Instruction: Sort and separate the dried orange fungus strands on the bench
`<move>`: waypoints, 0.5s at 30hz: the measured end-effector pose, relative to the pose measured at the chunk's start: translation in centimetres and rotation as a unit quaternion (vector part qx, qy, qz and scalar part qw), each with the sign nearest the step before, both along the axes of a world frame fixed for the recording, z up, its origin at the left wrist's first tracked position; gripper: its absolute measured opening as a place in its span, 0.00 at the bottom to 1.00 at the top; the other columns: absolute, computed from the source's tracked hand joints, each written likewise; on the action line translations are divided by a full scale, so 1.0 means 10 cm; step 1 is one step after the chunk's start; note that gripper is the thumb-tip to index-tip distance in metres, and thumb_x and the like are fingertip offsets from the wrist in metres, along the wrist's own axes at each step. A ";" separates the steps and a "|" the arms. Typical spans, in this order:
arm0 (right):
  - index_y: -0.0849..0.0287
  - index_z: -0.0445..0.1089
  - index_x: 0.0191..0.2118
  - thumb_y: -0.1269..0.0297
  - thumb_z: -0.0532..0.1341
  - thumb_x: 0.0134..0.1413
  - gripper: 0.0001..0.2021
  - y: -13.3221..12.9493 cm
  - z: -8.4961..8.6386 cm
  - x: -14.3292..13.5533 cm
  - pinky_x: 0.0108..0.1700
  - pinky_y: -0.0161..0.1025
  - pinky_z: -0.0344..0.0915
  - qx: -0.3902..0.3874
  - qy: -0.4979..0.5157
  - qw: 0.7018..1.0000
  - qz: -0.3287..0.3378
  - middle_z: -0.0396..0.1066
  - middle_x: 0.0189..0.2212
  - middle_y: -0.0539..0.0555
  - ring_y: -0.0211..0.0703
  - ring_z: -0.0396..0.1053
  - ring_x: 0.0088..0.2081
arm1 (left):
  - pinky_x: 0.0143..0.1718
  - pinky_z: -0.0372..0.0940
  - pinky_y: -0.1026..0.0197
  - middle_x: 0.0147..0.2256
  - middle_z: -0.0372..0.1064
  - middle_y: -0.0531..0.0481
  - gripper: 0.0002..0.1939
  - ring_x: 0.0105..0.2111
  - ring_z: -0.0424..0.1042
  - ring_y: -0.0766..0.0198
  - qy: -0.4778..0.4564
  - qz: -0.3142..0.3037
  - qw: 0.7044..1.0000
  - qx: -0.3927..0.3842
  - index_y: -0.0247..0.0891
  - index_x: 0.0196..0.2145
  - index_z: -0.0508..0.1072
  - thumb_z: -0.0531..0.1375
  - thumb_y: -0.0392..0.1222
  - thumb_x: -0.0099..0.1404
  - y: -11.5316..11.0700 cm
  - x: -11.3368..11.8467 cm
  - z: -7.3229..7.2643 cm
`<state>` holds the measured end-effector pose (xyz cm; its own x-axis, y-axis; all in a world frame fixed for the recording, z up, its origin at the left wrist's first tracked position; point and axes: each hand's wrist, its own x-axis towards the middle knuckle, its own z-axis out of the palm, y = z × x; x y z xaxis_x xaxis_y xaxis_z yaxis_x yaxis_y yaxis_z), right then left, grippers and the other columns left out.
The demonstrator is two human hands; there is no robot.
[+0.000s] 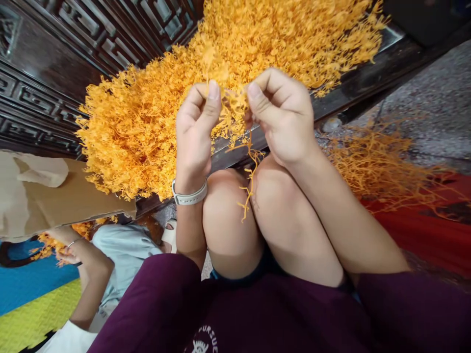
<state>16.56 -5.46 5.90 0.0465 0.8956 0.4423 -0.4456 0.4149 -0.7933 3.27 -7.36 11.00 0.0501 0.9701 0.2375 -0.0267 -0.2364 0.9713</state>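
Closest in is a maroon shirt (257, 314) w/ white print on the chest, then the seated person's bare knees (231, 215), side by side. Above the knees both hands are up, near each other. L hand (198, 120), w/ a pale strap (190, 196) round its wrist, pinches a yellow-orange sprig (237, 102) btwn thumb & fingers; R hand (283, 115) grips it from the other side, thumb pressed to fingers. A thin stalk (251, 176) dangles under R hand, over the knees (can't tell from here if it's part of the same pc.).

Just beyond, a dark wood bench (368, 86) carries a big heap (140, 122) of similar frilly pcs. On the R, loose branching stems (371, 157) lie partly across red material (408, 240). Over on the L, a 2nd person in pale blue trousers (125, 245) has a hand (66, 242) at more orange bits (47, 245), near torn cardboard (84, 196) & a blue-and-yellow mat (44, 309). Farthest back: dark carved woodwork (40, 54).
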 end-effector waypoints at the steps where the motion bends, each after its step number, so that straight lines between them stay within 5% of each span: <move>1: 0.56 0.65 0.29 0.55 0.66 0.68 0.17 0.00 -0.01 0.00 0.30 0.34 0.59 -0.005 -0.004 1.000 0.016 0.61 0.25 0.44 0.32 0.58 0.26 | 0.41 0.67 0.62 0.37 0.66 0.47 0.13 0.40 0.67 0.62 -0.005 0.008 1.000 -0.006 0.42 0.33 0.69 0.57 0.43 0.79 0.01 0.00 0.01; 5: 0.57 0.69 0.31 0.48 0.66 0.66 0.19 -0.06 0.01 0.01 0.34 0.32 0.62 0.012 -0.010 0.995 0.099 0.64 0.27 0.44 0.31 0.61 0.29 | 0.34 0.65 0.62 0.32 0.61 0.47 0.21 0.34 0.66 0.62 -0.075 0.036 0.989 -0.127 0.42 0.30 0.65 0.48 0.49 0.82 0.02 0.02 0.13; 9: 0.59 0.69 0.31 0.45 0.64 0.66 0.21 -0.12 0.16 0.05 0.34 0.33 0.65 -0.055 0.008 0.987 0.152 0.65 0.28 0.44 0.30 0.66 0.30 | 0.30 0.62 0.61 0.28 0.47 0.51 0.26 0.26 0.57 0.63 -0.181 -0.047 0.964 -0.186 0.42 0.27 0.61 0.40 0.50 0.83 0.00 -0.04 0.22; 12: 0.58 0.67 0.31 0.43 0.61 0.68 0.23 -0.12 0.22 0.16 0.33 0.35 0.64 -0.137 0.067 0.981 0.118 0.66 0.28 0.44 0.31 0.69 0.32 | 0.32 0.61 0.58 0.26 0.45 0.51 0.21 0.28 0.56 0.59 -0.201 -0.024 0.971 -0.128 0.45 0.27 0.57 0.45 0.44 0.81 0.05 -0.17 0.10; 15: 0.56 0.63 0.26 0.30 0.63 0.56 0.31 -0.28 0.15 0.33 0.30 0.35 0.63 -0.095 0.082 0.984 0.124 0.65 0.25 0.44 0.32 0.69 0.30 | 0.33 0.62 0.57 0.25 0.49 0.50 0.20 0.29 0.58 0.57 -0.160 0.039 0.979 -0.122 0.45 0.27 0.58 0.46 0.44 0.81 0.17 -0.30 -0.10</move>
